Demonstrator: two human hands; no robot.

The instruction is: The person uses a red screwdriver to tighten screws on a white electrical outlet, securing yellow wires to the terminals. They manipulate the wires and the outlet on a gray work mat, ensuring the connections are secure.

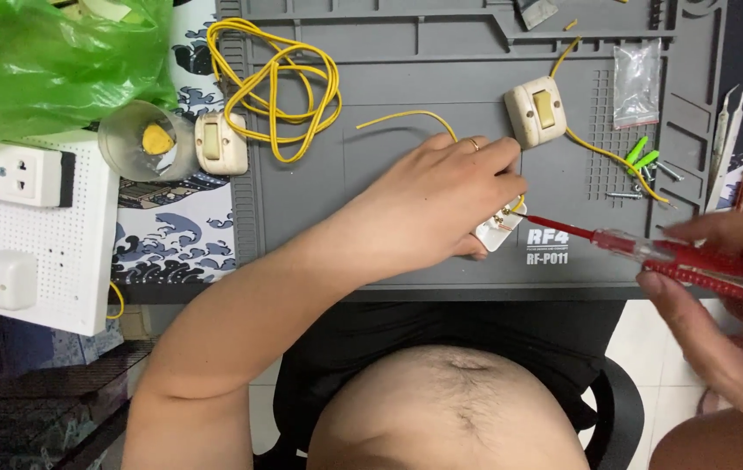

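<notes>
Landmark: grey mat [389, 174] on the table.

Left hand [437, 204] at the mat's lower middle, fingers curled down over a small white switch base [497, 231], pinning it to the mat. Ring on one finger. Only the base's right corner shows past the fingers; a yellow wire [406, 116] arcs from behind the hand toward mat centre.

Right hand [724, 278] off the mat's lower right corner, closed around a red screwdriver [650, 252] with a clear handle. Shaft points left, tip at the exposed corner of the base; touching or just short, cannot tell.

Second switch [535, 111], cream, sits on the mat above and right of the left hand, own yellow lead running off to the right. Just right of it: green wall plugs [641, 157] and loose screws [628, 193], with a small clear bag [636, 83] above them.

Coil of yellow wire [275, 83] on the mat's upper left. Third switch [219, 144] just off the mat's left edge, next to a clear cup [132, 144]. Further left: green plastic bag [40, 61], white perforated board [49, 252] with sockets.

Tweezers [724, 122] beyond the mat's right edge.
</notes>
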